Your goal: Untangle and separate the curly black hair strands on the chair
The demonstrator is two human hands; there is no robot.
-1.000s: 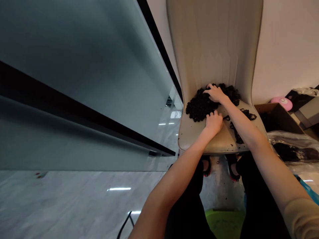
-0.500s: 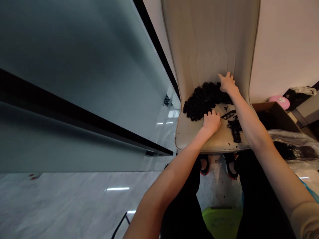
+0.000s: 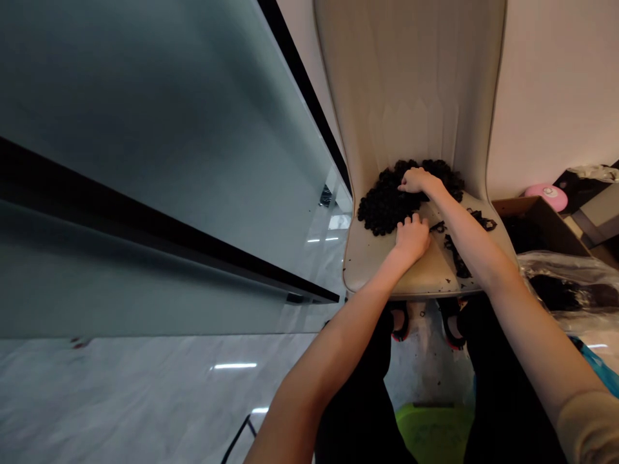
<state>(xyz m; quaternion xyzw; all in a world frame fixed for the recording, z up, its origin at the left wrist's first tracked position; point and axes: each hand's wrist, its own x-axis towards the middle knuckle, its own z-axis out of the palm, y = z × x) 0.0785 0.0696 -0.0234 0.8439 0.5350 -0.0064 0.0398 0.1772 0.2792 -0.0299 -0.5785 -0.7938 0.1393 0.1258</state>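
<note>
A heap of small black pieces (image 3: 382, 205) lies on the beige chair seat (image 3: 372, 264); their exact kind is too small and dark to tell. My right hand (image 3: 416, 180) is over the middle of the heap, its fingers bent down and drawn together; whatever is in them is hidden. My left hand (image 3: 412, 238) rests on the seat at the heap's near edge, palm down, fingers somewhat apart. Right of it, partly behind my right forearm, lie black openwork strips (image 3: 459, 261) and another black openwork piece (image 3: 485, 221).
A glass panel with a black frame (image 3: 169, 225) stands close on the left. To the right are a cardboard box (image 3: 563, 225), a clear plastic bag (image 3: 594, 290) with dark contents and a pink round object (image 3: 549, 196). A green container (image 3: 432, 432) sits between my legs.
My right hand has come from the heap's far right edge, where its fingers were spread, leftward and nearer over the middle, fingers now drawn together. My left hand has hardly moved.
</note>
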